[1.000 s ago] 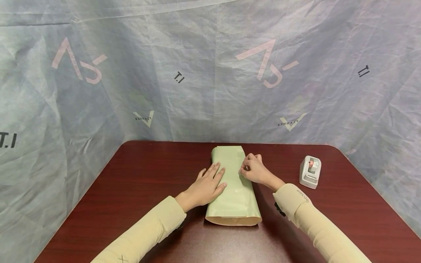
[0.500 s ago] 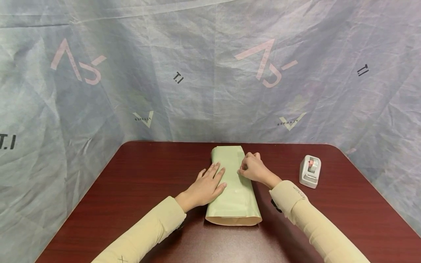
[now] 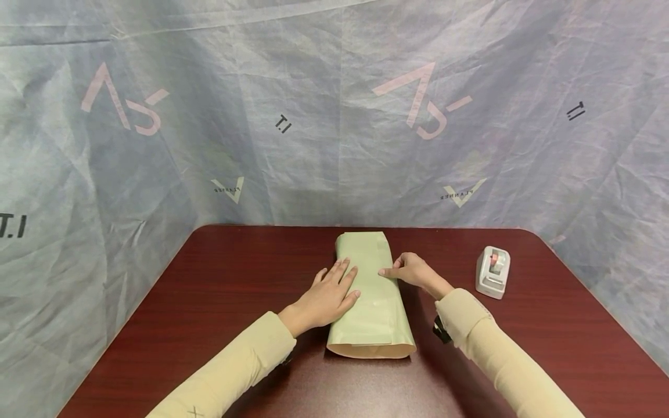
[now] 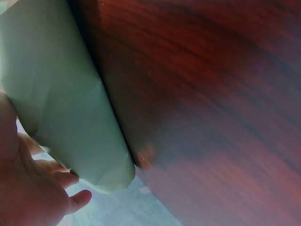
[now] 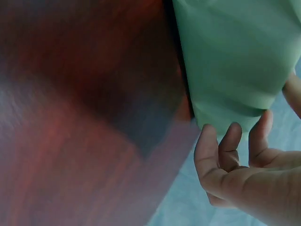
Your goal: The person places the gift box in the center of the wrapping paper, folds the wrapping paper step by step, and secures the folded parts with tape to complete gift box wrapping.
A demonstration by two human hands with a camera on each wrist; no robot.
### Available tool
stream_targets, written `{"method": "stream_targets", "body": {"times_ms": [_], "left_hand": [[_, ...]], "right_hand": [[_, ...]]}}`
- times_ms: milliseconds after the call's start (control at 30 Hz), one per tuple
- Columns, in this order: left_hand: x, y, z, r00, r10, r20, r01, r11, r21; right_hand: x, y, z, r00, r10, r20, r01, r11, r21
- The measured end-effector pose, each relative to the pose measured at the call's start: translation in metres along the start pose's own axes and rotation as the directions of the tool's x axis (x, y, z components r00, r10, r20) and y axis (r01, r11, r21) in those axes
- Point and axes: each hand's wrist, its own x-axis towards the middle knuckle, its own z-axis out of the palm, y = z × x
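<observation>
Green paper [image 3: 373, 299]: a tube on our worktop [image 3: 245, 273], unmoved.
Left hand [image 3: 325, 296]: fingers spread flat on it, gripping nothing.
Right hand [image 3: 413, 270]: bunched earlier; now we lay the thumb [image 3: 389, 272] straight on its right edge, fingers loosely bent alongside.

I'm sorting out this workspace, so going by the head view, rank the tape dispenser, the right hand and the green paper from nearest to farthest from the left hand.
From the left hand:
1. green paper: touching it, partly underneath.
2. right hand: across, at the paper's right edge.
3. tape dispenser: farther right, past the right hand.
</observation>
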Motion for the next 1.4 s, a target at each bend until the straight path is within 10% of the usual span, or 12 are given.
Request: {"method": "stream_targets", "body": {"times_ms": [367, 500, 633, 900, 1400], "left_hand": [[0.001, -0.001, -0.002, 1.0, 0.001, 0.006, -0.001, 1.0, 0.009], [0.001, 0.0, -0.002, 1.0, 0.002, 0.0, -0.002, 1.0, 0.001], [0.002, 0.0, -0.002, 1.0, 0.003, 0.001, -0.003, 1.0, -0.006], [0.011, -0.005, -0.001, 0.999, -0.021, 0.036, 0.022, 1.0, -0.022], [0.032, -0.016, -0.005, 0.992, -0.037, 0.12, 0.044, 0.997, -0.057]], "right_hand": [[-0.003, 0.007, 0.011, 0.998, 0.042, -0.047, -0.04, 0.998, 0.055], [-0.005, 0.01, 0.011, 0.984, -0.093, -0.154, 0.098, 0.995, 0.025], [-0.01, 0.012, 0.011, 0.927, -0.296, -0.23, 0.291, 0.955, -0.059], [-0.025, 0.024, 0.007, 0.81, -0.576, -0.112, 0.559, 0.816, -0.149], [-0.023, 0.036, 0.012, 0.8, -0.6, 0.021, 0.59, 0.779, -0.212]]}}
